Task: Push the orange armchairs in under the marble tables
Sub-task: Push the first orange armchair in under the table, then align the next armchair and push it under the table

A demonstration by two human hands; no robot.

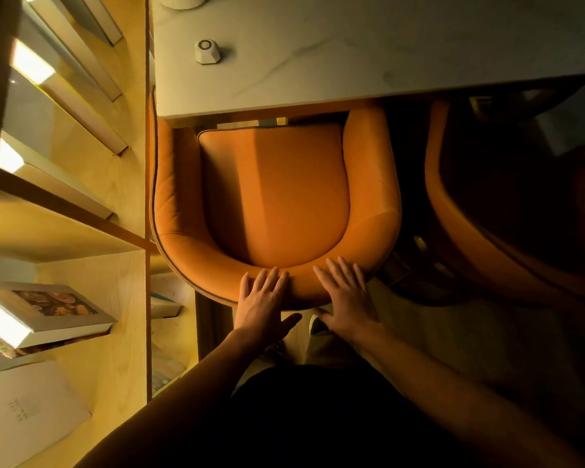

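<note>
The step in hand is the push itself: the left hand (262, 297) and the right hand (347, 292) both lie flat on the top of the curved backrest of the orange armchair (277, 194), fingers spread wide and gripping nothing, palms pressed to the leather; the chair sits directly in front of the person, its arm fronts already tucked beneath the near edge of the marble table (352, 55), while most of the seat cushion lies clear of the edge.

Judging from that, the chair looks only partly in; the next move seems to call for a steady, even forward shove with both palms, kept straight so the left arm does not scrape the wooden bookshelf (81, 231) just beside it.

The chair is tan-orange leather with a rounded tub back, dark piping along the seams and a smooth, plump cushion; a second orange armchair (487, 214) stands to the right in shadow, and how far in it is I cannot tell; a small white device (207, 51) rests on the table.
</note>
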